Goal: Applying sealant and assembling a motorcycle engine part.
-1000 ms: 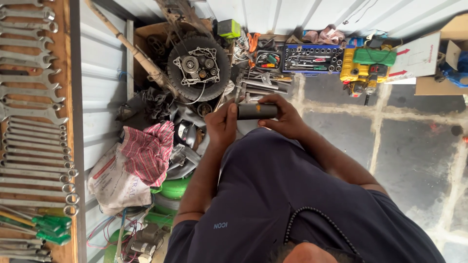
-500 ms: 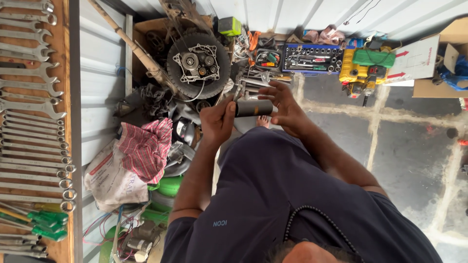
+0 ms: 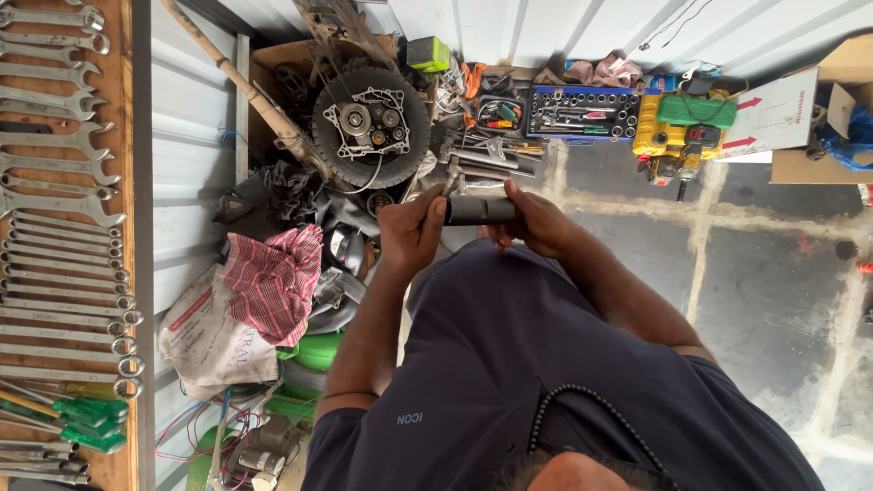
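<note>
While both hands are gripping the dark metal cylinder (image 3: 479,210) at centre frame, left hand (image 3: 411,232) and right hand (image 3: 536,221) fingers are clamping its ends. A white cardboard box with red arrows (image 3: 773,118) is sitting upper right, a pale printed sack (image 3: 211,341) lower left, partly hidden under a red checked cloth (image 3: 273,277).

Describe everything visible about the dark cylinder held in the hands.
The dark cylinder is a short, stubby tube, black to dark grey, with a dull metal-like finish and a paler band along its upper edge. It lies roughly level across the view, raised in front of the person's chest, above the concrete floor. The left hand grips one end, thumb against its face; the right hand wraps the other end, fingers over the top. A slim metal piece seems to stick up by the left-hand end; its link is unclear.
</note>
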